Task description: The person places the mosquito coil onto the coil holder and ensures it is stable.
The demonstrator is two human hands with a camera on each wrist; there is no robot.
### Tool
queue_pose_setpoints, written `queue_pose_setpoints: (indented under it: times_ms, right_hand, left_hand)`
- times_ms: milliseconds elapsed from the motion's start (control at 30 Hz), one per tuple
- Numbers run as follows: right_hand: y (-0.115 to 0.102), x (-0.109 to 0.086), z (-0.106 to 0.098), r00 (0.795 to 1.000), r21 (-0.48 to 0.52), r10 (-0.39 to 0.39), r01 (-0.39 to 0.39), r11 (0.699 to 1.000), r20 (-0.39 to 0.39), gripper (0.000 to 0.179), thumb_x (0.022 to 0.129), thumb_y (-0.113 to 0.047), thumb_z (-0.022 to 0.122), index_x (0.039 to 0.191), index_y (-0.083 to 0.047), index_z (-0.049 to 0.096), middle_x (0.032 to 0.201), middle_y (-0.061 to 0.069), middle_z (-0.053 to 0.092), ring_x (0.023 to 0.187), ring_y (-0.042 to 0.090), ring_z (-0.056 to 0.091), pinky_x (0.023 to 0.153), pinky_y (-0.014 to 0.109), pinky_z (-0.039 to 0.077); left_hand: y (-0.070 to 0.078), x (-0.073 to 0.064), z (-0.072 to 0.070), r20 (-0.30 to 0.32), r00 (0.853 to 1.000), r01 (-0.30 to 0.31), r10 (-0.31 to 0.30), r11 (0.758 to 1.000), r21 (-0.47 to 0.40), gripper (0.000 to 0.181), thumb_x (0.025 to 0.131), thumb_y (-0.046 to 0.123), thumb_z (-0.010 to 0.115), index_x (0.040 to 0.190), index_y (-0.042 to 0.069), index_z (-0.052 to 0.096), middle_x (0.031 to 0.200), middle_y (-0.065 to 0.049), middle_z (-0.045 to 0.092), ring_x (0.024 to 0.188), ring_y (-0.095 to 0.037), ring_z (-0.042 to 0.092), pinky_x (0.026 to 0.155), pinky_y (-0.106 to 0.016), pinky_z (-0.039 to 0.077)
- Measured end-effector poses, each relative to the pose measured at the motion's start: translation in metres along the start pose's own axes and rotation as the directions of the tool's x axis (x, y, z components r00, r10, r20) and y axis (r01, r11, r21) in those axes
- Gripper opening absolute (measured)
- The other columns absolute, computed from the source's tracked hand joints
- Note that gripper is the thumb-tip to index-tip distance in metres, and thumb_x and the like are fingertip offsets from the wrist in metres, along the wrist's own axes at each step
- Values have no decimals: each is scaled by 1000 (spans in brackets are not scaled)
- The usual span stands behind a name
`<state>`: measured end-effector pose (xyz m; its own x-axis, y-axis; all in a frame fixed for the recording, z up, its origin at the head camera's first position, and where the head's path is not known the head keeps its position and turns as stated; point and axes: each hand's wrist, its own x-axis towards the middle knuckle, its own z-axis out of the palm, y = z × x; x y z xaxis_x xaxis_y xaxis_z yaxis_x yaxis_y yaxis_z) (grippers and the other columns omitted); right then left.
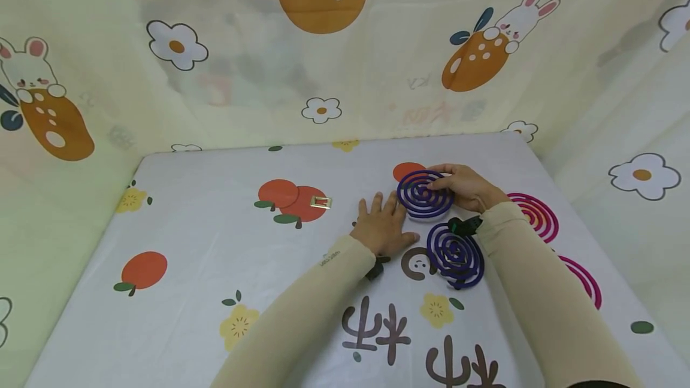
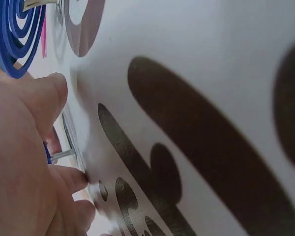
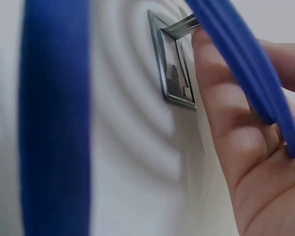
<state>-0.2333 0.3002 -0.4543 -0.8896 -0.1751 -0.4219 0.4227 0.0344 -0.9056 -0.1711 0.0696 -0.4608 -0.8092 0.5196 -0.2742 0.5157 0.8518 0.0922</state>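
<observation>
My right hand (image 1: 466, 187) holds a dark blue mosquito coil (image 1: 424, 215) above the table. In the right wrist view, its fingers (image 3: 246, 140) are at the coil (image 3: 246, 59), beside the upright tab of a metal coil stand (image 3: 179, 102). Whether the coil sits on the tab is hidden. My left hand (image 1: 380, 223) rests on the tablecloth with straight, spread fingers, just left of that coil. A second blue coil (image 1: 455, 283) lies nearer me; in the left wrist view, a blue coil (image 2: 12, 66) appears raised beside a metal piece (image 2: 39, 2).
Two pink-red coils (image 1: 550, 220) lie at the right side, partly behind my right sleeve. Another small metal stand (image 1: 320, 202) lies left of my left hand. The table (image 1: 188, 328) has a printed white cloth, and patterned curtains (image 1: 242, 94) rise behind and beside it.
</observation>
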Motion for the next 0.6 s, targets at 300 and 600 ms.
queue_pose_setpoints:
  times_ms: [300,600]
  right_hand:
    - [-2,-5,1,999,-103,7,-10,995,-35,60,99,2,64,152,5,38,110,1,68,92,10,70,82,26,59]
    - [-12,-13,3,993,-424,60,-99,900,-105,66,99,-21,71,154,0,41,139,20,55,104,19,63,88,34,57]
  left_hand:
    - [-2,-1,-4,-20,1000,-4,4,1000,0,84,103,70,40,168,19,24,175,-4,15,160,-32,16,126,-58,16]
    - [-1,-3,-8,-77,997,-9,14,998,65,80,103,69,40,164,17,36,170,-6,32,155,-30,31,124,-55,24]
